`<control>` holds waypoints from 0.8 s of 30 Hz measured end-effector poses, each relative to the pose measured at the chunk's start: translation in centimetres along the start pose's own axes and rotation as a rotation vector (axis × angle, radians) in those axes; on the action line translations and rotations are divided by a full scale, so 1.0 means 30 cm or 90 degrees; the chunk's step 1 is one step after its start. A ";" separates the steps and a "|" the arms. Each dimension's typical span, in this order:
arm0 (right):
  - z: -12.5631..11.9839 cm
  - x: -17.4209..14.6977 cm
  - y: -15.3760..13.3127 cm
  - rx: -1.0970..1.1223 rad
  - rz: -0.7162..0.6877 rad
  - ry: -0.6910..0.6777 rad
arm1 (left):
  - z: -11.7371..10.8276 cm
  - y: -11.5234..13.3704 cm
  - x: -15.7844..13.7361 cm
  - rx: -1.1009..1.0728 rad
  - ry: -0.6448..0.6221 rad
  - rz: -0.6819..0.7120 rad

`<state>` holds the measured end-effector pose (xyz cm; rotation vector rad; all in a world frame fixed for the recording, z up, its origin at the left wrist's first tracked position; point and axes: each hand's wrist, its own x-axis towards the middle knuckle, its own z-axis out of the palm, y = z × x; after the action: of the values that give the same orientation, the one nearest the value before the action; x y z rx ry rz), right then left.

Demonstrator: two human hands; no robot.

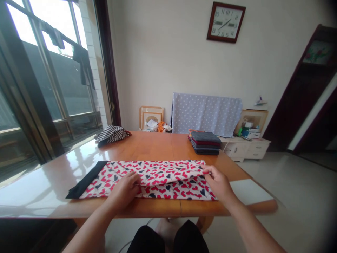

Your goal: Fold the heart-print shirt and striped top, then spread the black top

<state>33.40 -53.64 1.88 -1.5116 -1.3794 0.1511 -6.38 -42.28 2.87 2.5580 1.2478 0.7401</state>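
A white garment (pixel 163 175) printed with red and black hearts lies in a long folded strip across the table in front of me. Its left end carries a black band (pixel 88 180). My right hand (pixel 216 181) pinches the upper layer near the right end and holds that edge slightly raised, so a gap shows above the lower layer. Around the middle, my left hand (pixel 126 187) has its fingers closed on the edge of the same upper layer. Its fingertips are partly hidden.
On the wooden table (pixel 155 147), a stack of folded dark clothes (pixel 205 142) stands at the back right. A striped cloth bundle (pixel 113 134) lies at the back left. A white sheet (pixel 251 191) is at the right edge. Beyond hangs a dotted blue cloth (pixel 206 114).
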 end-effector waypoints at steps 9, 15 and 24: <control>-0.014 -0.209 0.077 -0.142 -0.014 -0.064 | 0.004 0.003 -0.018 0.057 -0.054 0.002; -0.037 -0.189 0.060 -0.210 -0.101 -0.018 | -0.009 -0.010 -0.025 0.038 -0.049 0.004; -0.047 -0.245 0.077 -0.282 -0.158 -0.022 | 0.002 -0.046 -0.024 0.028 -0.123 0.001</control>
<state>33.42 -59.82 -2.96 -1.6786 -1.6908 -0.3047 -7.67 -41.98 2.03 2.5927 1.2111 0.4566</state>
